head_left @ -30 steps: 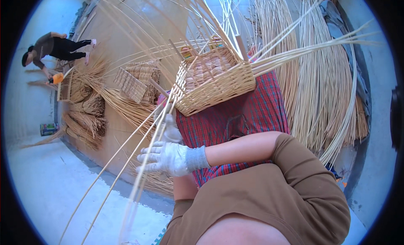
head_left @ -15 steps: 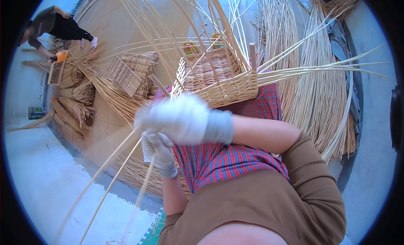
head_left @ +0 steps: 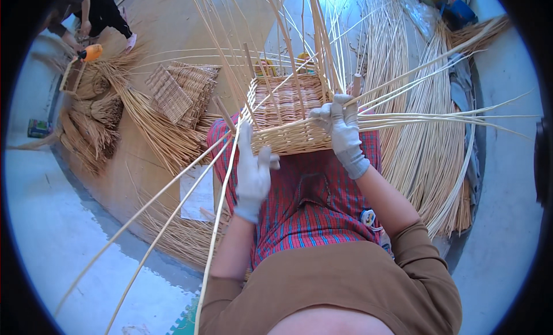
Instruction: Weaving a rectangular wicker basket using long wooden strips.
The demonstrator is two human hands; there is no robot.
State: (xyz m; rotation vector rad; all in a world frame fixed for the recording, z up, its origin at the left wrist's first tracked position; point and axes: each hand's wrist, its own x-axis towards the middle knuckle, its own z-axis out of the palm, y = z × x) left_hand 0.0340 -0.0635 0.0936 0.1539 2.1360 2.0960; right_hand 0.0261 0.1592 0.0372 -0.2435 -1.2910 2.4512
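A partly woven wicker basket rests on my lap over a red and blue striped cloth, with long rods standing up from its sides. My left hand, in a white knit glove, lies flat against the basket's left front corner, fingers stretched upward and thumb apart. Three pale rods run from that corner down to the lower left. At the right front corner, below a thick corner stick, my gloved right hand has its fingers bent around the basket's edge. Its fingertips are partly hidden.
Long bundled rods lie at the right. Woven panels sit on the floor at the left, beside tied bundles. At the far left another person holds an orange tool. Rods fan out rightward from the basket.
My right hand has swung from beside the left hand to the basket's right corner. My left hand has risen and opened against the left corner. The other person has shifted slightly.
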